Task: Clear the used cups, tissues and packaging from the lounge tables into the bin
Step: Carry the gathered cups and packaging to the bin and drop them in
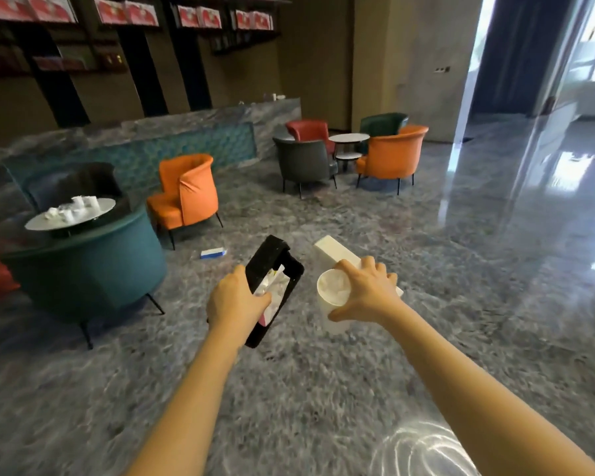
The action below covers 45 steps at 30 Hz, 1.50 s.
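Note:
My left hand (236, 300) grips the rim of a small black bin (272, 262), carried tilted in front of me with white and pink packaging inside. My right hand (364, 286) holds a white paper cup (332, 297) with crumpled tissue in it, fingers curled over its rim, and a white box (334, 254) sticks out beyond the fingers. At the left, a round grey table (97, 209) carries several white cups and crumpled tissues (71, 207). A blue and white packet (213, 253) lies on the floor beyond the bin.
A teal armchair (90, 269) stands below the left table, an orange chair (188, 194) behind it. Farther off, grey, red, green and orange chairs ring two small round tables (349, 138). A marble counter (186, 128) runs along the back. Glossy grey floor spreads to the right.

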Available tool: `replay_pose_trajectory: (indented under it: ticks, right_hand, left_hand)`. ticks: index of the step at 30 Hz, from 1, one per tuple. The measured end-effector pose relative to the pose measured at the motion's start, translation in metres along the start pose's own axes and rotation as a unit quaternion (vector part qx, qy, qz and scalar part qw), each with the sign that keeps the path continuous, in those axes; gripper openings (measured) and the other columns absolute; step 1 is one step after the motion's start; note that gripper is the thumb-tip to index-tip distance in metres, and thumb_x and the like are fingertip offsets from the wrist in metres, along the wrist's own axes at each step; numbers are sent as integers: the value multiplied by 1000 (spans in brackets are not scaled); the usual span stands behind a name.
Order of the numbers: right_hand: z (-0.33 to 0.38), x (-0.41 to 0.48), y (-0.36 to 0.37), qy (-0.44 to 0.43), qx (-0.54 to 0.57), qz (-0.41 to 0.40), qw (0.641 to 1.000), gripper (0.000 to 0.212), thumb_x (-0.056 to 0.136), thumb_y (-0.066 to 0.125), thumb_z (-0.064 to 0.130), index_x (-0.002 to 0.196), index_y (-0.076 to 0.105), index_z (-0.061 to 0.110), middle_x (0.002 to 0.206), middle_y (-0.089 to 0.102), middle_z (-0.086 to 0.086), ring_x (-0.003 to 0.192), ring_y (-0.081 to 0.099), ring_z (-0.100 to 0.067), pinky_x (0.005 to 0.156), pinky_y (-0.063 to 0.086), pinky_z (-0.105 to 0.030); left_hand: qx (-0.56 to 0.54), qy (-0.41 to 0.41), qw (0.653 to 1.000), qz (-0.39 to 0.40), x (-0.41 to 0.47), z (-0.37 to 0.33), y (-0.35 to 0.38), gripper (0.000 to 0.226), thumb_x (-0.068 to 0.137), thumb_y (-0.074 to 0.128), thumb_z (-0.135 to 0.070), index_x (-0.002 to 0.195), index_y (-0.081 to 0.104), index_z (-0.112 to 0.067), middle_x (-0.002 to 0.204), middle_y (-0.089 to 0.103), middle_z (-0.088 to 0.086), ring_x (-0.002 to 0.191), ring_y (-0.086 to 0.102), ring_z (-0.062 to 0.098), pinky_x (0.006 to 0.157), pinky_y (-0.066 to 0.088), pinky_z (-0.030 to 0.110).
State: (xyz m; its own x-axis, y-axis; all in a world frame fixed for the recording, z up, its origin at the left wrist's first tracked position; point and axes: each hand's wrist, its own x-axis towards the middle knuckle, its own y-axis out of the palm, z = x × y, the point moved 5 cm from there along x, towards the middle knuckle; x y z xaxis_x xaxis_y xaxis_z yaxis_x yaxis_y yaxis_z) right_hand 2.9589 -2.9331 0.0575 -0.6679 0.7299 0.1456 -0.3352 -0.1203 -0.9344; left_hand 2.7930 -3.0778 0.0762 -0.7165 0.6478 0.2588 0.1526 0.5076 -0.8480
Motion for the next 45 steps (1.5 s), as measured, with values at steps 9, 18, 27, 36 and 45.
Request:
replay_pose_trajectory:
  ticks: [9,18,27,36,45]
  right_hand:
    - [-65,317,34,16,-27,-27,999,82,51,76,53,121,36,38,113,35,-6,105,34,-29,88,27,-42]
    - [-61,693,82,-52,-12,6,999,84,52,76,55,123,34,38,116,35,-6,109,33,-29,90,28,-44]
    - [-36,1031,158,-100,-37,29,994,83,54,75,55,123,35,35,117,35,-7,109,34,-30,92,29,-45]
    - [-79,1370,185,-66,-26,38,997,83,54,75,56,123,35,35,115,35,-6,109,35,-29,91,30,-44]
    - [-86,1742,254,-105,-2,41,994,85,55,75,56,126,35,34,116,35,-6,108,35,-29,92,30,-44]
  left_hand:
    - [-39,42,998,3,313,-35,127,36,76,69,-28,98,49,-9,97,61,13,90,58,33,58,35,33]
    - [-20,-50,998,-15,639,-4,200,38,77,68,-29,104,50,-9,102,62,13,95,59,32,62,39,32]
    - [-29,-92,995,-28,953,58,291,40,77,69,-28,106,50,-9,107,61,12,100,57,31,69,44,35]
    - [-26,-81,996,-23,1300,48,380,37,75,68,-26,104,51,-12,102,63,9,92,60,31,68,47,36]
    - [-21,-104,993,-58,1630,80,481,33,76,66,-26,103,52,-11,99,63,9,91,59,30,62,38,29]
